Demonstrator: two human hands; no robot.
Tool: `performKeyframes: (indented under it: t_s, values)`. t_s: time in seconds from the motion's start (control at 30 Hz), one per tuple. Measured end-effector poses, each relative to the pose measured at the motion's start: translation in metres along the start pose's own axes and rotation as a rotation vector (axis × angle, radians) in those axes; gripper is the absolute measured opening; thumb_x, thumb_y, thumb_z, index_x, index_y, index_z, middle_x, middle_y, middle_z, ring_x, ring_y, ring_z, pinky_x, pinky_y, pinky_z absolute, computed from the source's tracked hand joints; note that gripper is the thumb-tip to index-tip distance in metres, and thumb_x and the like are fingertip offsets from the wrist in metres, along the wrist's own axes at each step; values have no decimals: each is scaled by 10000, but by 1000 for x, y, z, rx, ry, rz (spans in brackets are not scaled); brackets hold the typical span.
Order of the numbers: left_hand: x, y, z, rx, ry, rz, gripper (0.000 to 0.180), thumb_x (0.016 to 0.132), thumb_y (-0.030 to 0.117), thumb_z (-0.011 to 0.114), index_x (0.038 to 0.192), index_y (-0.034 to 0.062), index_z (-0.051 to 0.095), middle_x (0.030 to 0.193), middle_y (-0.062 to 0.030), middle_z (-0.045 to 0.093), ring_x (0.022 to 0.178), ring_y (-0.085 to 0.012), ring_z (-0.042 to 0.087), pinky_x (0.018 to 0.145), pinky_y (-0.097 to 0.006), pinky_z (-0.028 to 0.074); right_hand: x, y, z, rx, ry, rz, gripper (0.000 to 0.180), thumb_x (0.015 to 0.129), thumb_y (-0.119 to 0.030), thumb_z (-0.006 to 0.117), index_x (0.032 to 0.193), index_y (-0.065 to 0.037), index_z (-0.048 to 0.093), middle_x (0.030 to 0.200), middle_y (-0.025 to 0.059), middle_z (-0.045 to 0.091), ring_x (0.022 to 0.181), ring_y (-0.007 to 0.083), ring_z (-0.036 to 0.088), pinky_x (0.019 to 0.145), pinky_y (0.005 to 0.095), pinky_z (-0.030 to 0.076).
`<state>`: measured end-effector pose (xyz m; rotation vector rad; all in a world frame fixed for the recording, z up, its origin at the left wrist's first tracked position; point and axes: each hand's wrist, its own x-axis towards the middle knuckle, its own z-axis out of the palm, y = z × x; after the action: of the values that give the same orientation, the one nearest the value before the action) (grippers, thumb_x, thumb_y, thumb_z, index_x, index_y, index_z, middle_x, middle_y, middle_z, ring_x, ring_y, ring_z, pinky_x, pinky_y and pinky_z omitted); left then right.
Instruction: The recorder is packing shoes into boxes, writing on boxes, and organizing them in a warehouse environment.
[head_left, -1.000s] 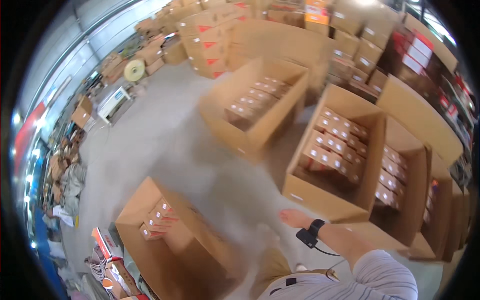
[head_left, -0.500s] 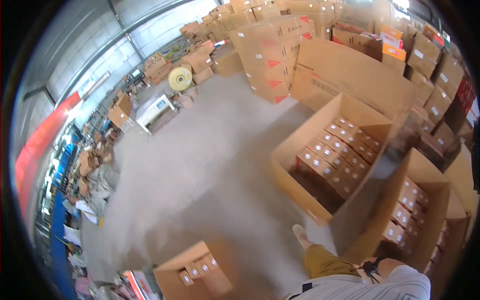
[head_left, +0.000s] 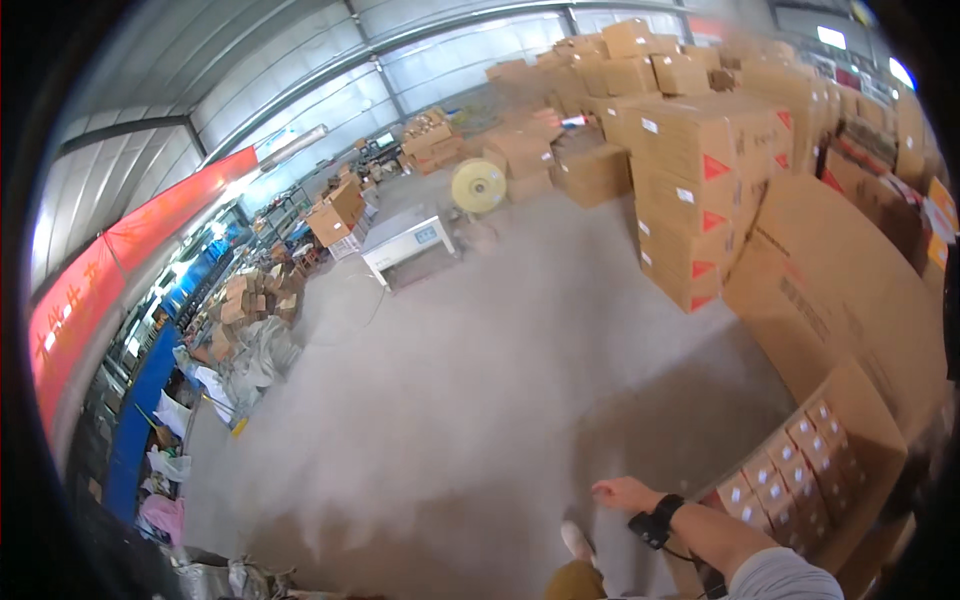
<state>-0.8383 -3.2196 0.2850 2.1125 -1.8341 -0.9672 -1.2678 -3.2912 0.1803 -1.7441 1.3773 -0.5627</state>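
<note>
My right hand (head_left: 622,492) hangs low in the view over the grey concrete floor (head_left: 480,400), with a black band on the wrist. Its fingers are loosely apart and it holds nothing. It is nearest to an open cardboard carton (head_left: 850,400) on its right, filled with rows of small boxes (head_left: 790,480). My shoe (head_left: 575,540) shows just below the hand. My left hand is out of the picture.
Tall stacks of sealed cartons (head_left: 700,170) stand at the right and back. A white table-like machine (head_left: 405,240) and a yellow roll (head_left: 478,185) sit mid-floor. Scrap cardboard and bags (head_left: 250,330) pile up by blue shelving (head_left: 140,400) on the left.
The view has swung up and to the left, away from the open cartons toward the hall. The arm stays low at the right.
</note>
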Motion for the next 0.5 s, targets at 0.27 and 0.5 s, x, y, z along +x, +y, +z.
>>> performKeyframes:
  t_s: [0.27, 0.5]
  values:
    - [318, 113, -18, 3, -160, 205, 616, 862, 491, 574, 1235, 2, 530, 1109, -252, 577, 1039, -370, 565, 910, -427, 450, 155, 149, -30, 43, -236, 207, 311, 885, -347, 548, 981, -60, 621, 974, 126, 652, 801, 257, 618, 714, 377, 487]
    - [561, 281, -9, 57, -494, 535, 618, 861, 493, 575, 1231, -1, 535, 1109, -255, 576, 1037, -373, 566, 910, -428, 449, 272, 169, -127, 195, -381, 455, 403, 873, -387, 568, 1115, -65, 572, 1074, 125, 628, 939, 249, 593, 828, 361, 456]
